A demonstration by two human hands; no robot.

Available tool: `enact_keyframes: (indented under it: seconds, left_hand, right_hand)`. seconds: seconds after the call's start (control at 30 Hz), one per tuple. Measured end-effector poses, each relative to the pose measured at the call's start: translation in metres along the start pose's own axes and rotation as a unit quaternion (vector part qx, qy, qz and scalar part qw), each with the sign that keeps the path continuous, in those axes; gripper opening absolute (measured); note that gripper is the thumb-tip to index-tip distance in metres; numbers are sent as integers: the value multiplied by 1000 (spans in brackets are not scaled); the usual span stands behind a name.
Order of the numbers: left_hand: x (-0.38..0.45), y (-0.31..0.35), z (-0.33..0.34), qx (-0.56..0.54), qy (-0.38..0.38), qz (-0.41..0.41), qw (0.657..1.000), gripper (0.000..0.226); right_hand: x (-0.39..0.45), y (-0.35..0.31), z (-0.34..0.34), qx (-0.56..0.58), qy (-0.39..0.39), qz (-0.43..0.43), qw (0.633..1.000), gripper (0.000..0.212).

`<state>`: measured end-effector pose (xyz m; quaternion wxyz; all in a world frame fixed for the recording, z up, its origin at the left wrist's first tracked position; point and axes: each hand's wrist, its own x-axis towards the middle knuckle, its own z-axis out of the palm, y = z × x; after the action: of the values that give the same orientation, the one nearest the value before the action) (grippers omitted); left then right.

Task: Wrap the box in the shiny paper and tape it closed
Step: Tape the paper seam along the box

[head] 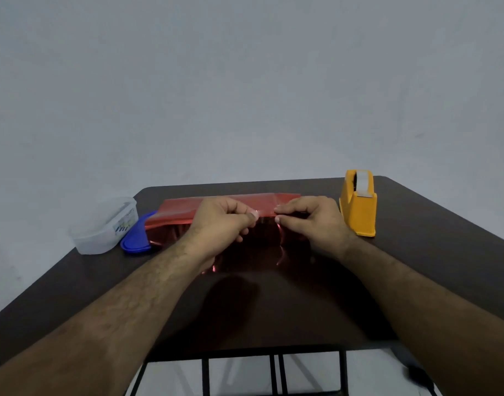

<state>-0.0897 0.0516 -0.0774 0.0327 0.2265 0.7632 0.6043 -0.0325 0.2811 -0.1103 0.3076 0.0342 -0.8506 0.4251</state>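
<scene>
Shiny red paper (179, 210) lies across the middle of the dark table, folded up over something I take to be the box, which is hidden underneath. My left hand (222, 224) and my right hand (310, 224) meet at the paper's top edge. Each pinches that edge between thumb and fingertips, a few centimetres apart. A small pale strip, maybe tape, shows at my left fingertips; I cannot tell for sure. The paper's near part hangs dark and reflective below my hands.
A yellow tape dispenser (358, 205) stands to the right of the paper. A clear plastic tub (105, 225) and its blue lid (136, 237) sit at the left. The dark table (433, 252) ends close in front of me, with black metal legs below.
</scene>
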Motion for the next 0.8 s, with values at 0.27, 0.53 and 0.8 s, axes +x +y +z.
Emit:
enact_keyframes:
  seconds: [0.27, 0.53, 0.8]
  left_hand:
    - [-5, -13, 20, -51, 46, -16, 998, 12]
    - [1, -12, 19, 18, 71, -3, 997, 14]
    - [5, -13, 23, 121, 130, 23, 984, 19]
  right_hand:
    - [-4, -1, -3, 10, -12, 32, 999, 25]
    - [-7, -2, -2, 7, -7, 35, 999, 25]
    - [-8, -2, 0, 3, 3, 28, 1000, 23]
